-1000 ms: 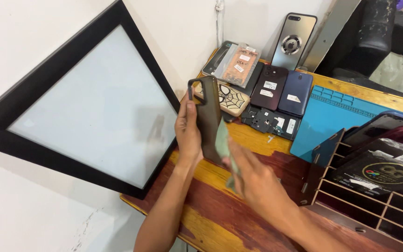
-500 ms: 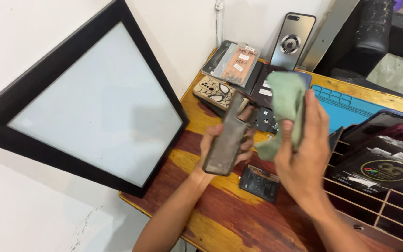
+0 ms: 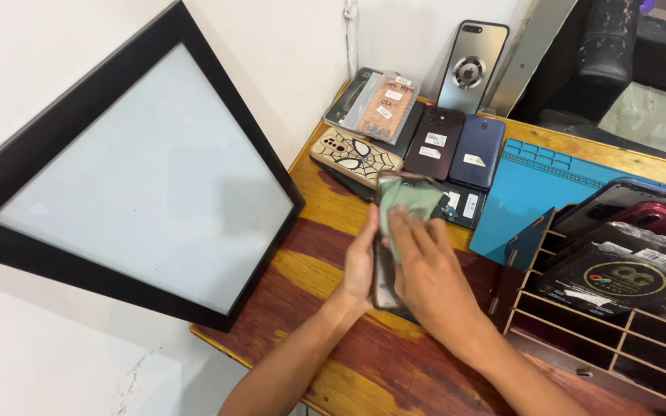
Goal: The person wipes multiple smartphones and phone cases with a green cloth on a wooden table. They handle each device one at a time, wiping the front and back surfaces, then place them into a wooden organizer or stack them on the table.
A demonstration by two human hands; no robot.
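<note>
left hand [image 3: 360,266] clamped on phone [image 3: 385,277] at frame centre; right hand [image 3: 425,270] presses green cloth [image 3: 414,202] flat onto it.

Two bare, sleeveless forearms

Bare wood nearer me than the blue mat [image 3: 549,185] is passable; phones left of it, wooden rack [image 3: 580,308] right.

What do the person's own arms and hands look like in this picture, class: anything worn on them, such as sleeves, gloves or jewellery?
Both forearms are bare as far as the frame shows; no sleeves appear. The left hand and right hand wear no gloves. No rings, watch or wristband are visible on the parts shown.
</note>
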